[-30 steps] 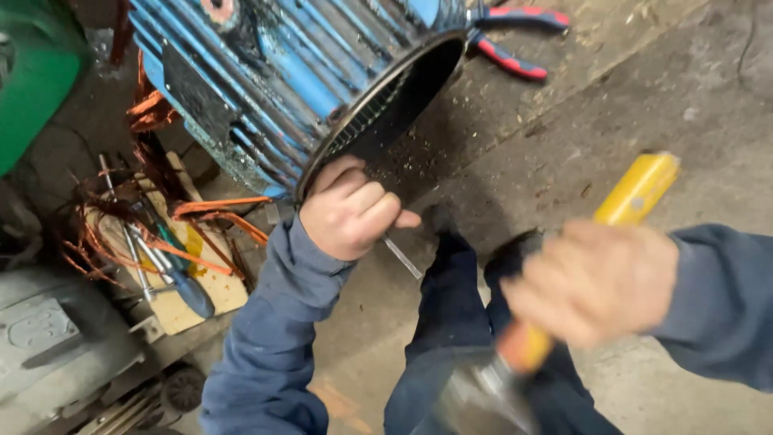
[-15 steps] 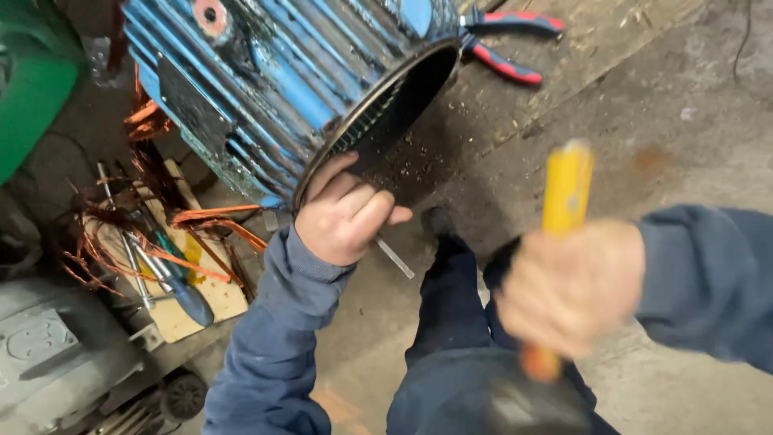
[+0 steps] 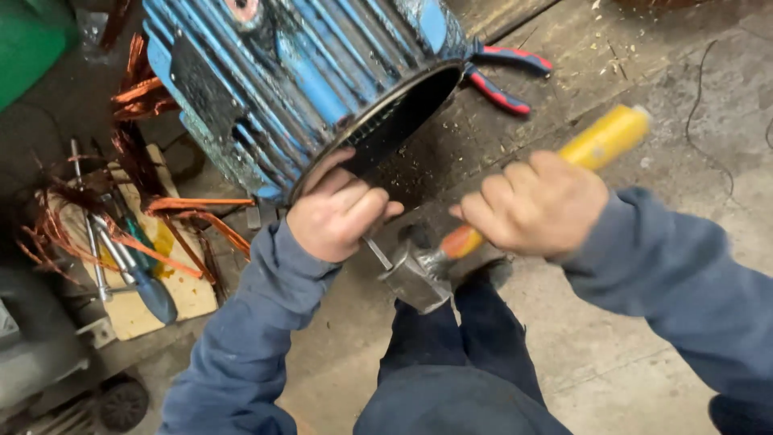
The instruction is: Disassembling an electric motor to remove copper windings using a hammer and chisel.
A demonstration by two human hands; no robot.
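Note:
A large blue ribbed motor housing (image 3: 298,80) lies on its side with its open dark end toward me. My left hand (image 3: 338,213) is closed around a thin metal rod (image 3: 377,252) held against the lower rim of that opening. My right hand (image 3: 535,205) grips a hammer by its yellow and orange handle (image 3: 600,141). The grey steel hammer head (image 3: 415,278) is down at the rod's near end, just below my left hand. Both arms wear blue sleeves.
Red and blue pliers (image 3: 503,72) lie on the concrete floor behind the housing. Tangled copper wire (image 3: 141,137) and a blue-handled screwdriver (image 3: 145,282) rest on a wooden board at the left. A green object (image 3: 28,40) sits top left, grey machine parts bottom left.
The hammer was raised with its handle up. It has swung down and left, and its head now meets the rod's end. My left hand stayed at the rim.

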